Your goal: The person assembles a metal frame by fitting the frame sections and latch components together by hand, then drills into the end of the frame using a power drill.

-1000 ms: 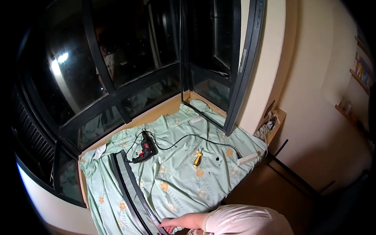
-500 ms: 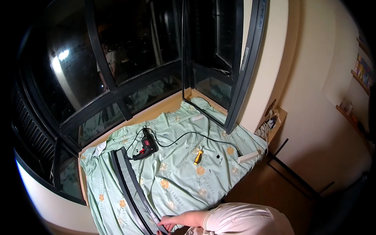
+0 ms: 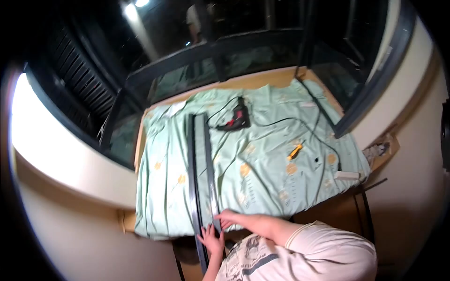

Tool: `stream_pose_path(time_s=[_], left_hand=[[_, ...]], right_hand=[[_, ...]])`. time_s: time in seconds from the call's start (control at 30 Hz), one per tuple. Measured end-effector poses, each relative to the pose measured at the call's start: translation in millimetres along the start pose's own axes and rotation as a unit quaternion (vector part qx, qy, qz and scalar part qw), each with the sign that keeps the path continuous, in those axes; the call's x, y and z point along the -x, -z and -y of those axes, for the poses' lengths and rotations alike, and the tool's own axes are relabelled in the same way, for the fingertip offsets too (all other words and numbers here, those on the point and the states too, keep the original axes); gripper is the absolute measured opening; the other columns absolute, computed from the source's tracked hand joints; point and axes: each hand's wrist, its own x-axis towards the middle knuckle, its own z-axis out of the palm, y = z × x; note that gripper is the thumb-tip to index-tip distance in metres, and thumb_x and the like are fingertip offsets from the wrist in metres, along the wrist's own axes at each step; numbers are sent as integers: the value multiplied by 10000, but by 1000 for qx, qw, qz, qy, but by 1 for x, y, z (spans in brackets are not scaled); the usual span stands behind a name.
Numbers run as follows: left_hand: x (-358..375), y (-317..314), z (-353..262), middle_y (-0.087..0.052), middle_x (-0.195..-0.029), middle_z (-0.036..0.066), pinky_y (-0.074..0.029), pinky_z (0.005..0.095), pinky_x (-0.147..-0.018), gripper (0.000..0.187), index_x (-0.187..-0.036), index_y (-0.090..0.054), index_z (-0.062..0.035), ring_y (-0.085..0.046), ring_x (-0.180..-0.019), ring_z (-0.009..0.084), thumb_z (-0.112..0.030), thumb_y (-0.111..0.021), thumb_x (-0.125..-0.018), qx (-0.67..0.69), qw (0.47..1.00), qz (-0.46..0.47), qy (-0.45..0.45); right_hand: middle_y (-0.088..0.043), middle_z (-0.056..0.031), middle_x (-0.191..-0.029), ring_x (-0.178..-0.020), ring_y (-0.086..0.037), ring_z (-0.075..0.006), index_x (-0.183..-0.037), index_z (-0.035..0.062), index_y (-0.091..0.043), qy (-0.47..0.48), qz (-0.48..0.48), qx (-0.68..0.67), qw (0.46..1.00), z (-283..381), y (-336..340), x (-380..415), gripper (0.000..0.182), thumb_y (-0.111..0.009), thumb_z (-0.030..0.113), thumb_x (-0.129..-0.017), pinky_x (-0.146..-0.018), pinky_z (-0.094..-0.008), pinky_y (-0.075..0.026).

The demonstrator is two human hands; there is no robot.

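Observation:
A long dark rail with a grey middle strip point(image 3: 202, 159) lies lengthwise on a pale green flowered sheet point(image 3: 262, 182), and its near end juts past the sheet's front edge. My right hand point(image 3: 228, 218) grips the rail's right edge close to that end. My left hand point(image 3: 211, 240) rests on the overhanging end with its fingers spread. I wear a light printed T-shirt point(image 3: 300, 255).
A black and red corded drill point(image 3: 236, 119) lies beyond the rail's far end, its cord point(image 3: 281, 121) running right. A yellow-handled screwdriver point(image 3: 295, 151) and a white power strip point(image 3: 347, 175) lie to the right. Dark window frames point(image 3: 220, 44) surround the wooden sill point(image 3: 253, 83).
The view has swung left and down, so the rail now runs straight away from me. My left hand has come into view on the rail's near end; my right hand stays on the rail.

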Motion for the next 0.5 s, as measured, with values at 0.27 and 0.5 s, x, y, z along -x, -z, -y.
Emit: stream_pose_path(time_s=[0.27, 0.5], left_hand=[[-2, -2, -2, -564, -1467, 86, -93, 656, -1211, 603, -1375, -614, -106, -371, -1462, 377, -371, -736, -846, 9, 1000, -2, 3], [-3, 1, -8, -568, -1464, 85, -86, 648, -1217, 617, -1381, -610, -99, -369, -1466, 367, -354, -738, -834, 11, 1000, -7, 14]], right_hand=[[-709, -275, -1127, -934, -738, -383, -1198, -60, -648, 6, -32, 7, 999, 0, 2, -3, 522, -679, 405, -964, -768, -461, -632], [-712, -277, -1101, -917, -741, -376, -1177, -64, -652, 4, -48, 6, 999, 2, 1, 0, 522, -686, 409, -960, -758, -467, -633]])
